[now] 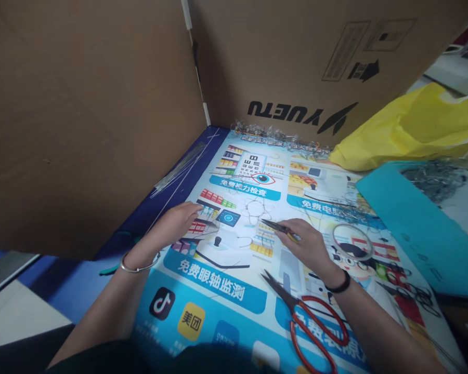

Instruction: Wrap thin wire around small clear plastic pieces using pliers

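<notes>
My left hand [175,224] rests palm down on the printed poster [218,291], fingers together and pressed on a thin wire [212,222] near its left side. My right hand [308,246] is closed round small pliers [278,227] with yellow handles, the tips pointing left toward a looped piece of thin wire [255,208] lying on the poster. A silver bangle sits on my left wrist, a black band on my right.
Red-handled scissors [308,319] lie open under my right forearm. A tape ring [352,240] lies to the right. Straight wires [179,169] rest at the left cardboard wall. A teal sheet [405,228] with tangled wire and a yellow bag [413,127] fill the right.
</notes>
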A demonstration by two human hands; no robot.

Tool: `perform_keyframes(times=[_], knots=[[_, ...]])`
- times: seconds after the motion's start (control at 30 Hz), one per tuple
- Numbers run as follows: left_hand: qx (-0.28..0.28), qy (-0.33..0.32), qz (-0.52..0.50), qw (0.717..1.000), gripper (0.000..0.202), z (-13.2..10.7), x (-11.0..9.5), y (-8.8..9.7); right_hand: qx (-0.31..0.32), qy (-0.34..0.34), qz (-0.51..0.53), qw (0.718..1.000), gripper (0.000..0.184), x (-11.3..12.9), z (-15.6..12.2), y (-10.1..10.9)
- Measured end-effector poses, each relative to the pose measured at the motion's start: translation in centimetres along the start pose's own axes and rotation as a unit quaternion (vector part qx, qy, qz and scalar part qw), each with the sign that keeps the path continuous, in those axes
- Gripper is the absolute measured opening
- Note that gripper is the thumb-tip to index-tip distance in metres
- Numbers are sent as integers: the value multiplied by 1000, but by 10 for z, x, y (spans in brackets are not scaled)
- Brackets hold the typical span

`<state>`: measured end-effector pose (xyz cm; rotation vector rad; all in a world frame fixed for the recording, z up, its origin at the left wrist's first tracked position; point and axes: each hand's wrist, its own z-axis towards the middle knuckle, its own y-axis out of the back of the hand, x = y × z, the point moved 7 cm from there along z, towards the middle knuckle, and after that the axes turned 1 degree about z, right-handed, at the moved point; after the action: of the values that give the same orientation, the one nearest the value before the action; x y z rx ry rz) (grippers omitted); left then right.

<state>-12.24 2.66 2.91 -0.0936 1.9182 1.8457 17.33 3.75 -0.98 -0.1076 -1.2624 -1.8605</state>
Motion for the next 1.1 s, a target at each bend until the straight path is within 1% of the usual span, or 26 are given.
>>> perform_keyframes(times=[0.07, 0.17, 0.3, 0.37, 0.4, 0.47, 0.53, 0.57, 0.6, 0.63, 0.73, 0.8, 0.83, 0.9, 1.0, 1.1], knots=[[-32, -17, -50, 998, 27, 5, -14, 7, -3, -1, 8, 1000, 22, 0, 0, 1], [-46, -31, -135, 989, 19, 18, -40, 10, -14, -1, 25, 1000, 21, 2, 0, 3], [-36, -28, -218, 975, 13, 45, -75, 2, -29, -3, 42, 999, 20, 4, 0, 6], [-49, -26, -264, 963, 12, 58, -87, -3, -35, -6, 43, 998, 20, 4, 0, 8], [-49, -18, -301, 952, 12, 63, -91, -7, -38, -7, 40, 998, 20, 4, 0, 8], [-39, 7, -379, 924, 13, 70, -94, -19, -44, -12, 34, 998, 20, 3, 0, 9], [-38, 31, -433, 900, 14, 73, -93, -31, -51, -13, 31, 998, 20, 3, 1, 10], [-29, 38, -463, 885, 14, 73, -93, -37, -54, -11, 31, 998, 20, 3, 1, 11], [-15, 47, -502, 864, 14, 72, -93, -44, -56, -9, 31, 998, 20, 3, 1, 10], [1, 59, -545, 836, 14, 71, -93, -51, -57, -6, 30, 998, 20, 3, 2, 10], [38, 108, -657, 746, 16, 66, -93, -66, -69, 10, 9, 998, 20, 5, 2, 11], [46, 138, -697, 702, 17, 63, -92, -71, -83, 27, -33, 996, 20, 8, 2, 14], [45, 150, -708, 688, 17, 62, -92, -72, -85, 36, -64, 994, 20, 10, 2, 16], [39, 170, -715, 677, 16, 61, -90, -72, -79, 51, -135, 986, 21, 14, 2, 20], [30, 187, -710, 678, 13, 60, -89, -71, -65, 81, -231, 967, 21, 21, 4, 24], [27, 207, -700, 683, 11, 58, -91, -71, -72, 133, -293, 944, 23, 31, 3, 27]])
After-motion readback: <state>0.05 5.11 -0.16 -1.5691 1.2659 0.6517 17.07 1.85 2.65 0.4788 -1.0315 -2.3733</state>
